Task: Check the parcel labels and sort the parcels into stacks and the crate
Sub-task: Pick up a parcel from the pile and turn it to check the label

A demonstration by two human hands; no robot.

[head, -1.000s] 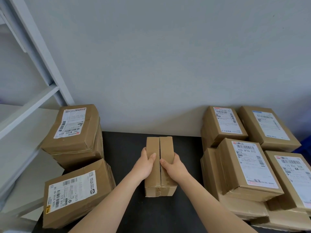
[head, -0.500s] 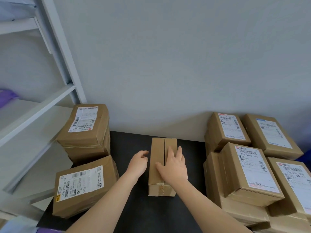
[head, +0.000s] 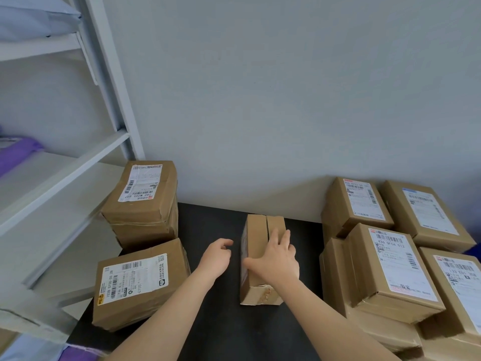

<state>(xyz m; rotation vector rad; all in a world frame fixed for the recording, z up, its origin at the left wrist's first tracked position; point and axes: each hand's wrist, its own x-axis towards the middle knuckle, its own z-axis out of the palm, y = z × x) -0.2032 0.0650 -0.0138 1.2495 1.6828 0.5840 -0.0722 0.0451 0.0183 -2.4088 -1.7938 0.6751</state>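
A small narrow cardboard parcel (head: 256,256) stands on the black table (head: 208,324), its split top facing up and a label partly visible on its left side. My right hand (head: 276,256) lies on top of it with fingers spread over the top and thumb down the left side. My left hand (head: 217,257) hovers just left of the parcel, fingers loosely curled, holding nothing. Left of the hands sit a labelled parcel (head: 138,285) and a stack of parcels (head: 143,201). Several labelled parcels (head: 390,264) are stacked on the right.
A white shelving unit (head: 65,162) stands at the left, with purple (head: 15,155) and pale blue bags (head: 31,19) on its shelves. A grey wall closes the back of the table. No crate is in view.
My left hand has let go of the small parcel and moved left of it. My right hand has shifted from gripping its side to lying over its top. The view has turned left.
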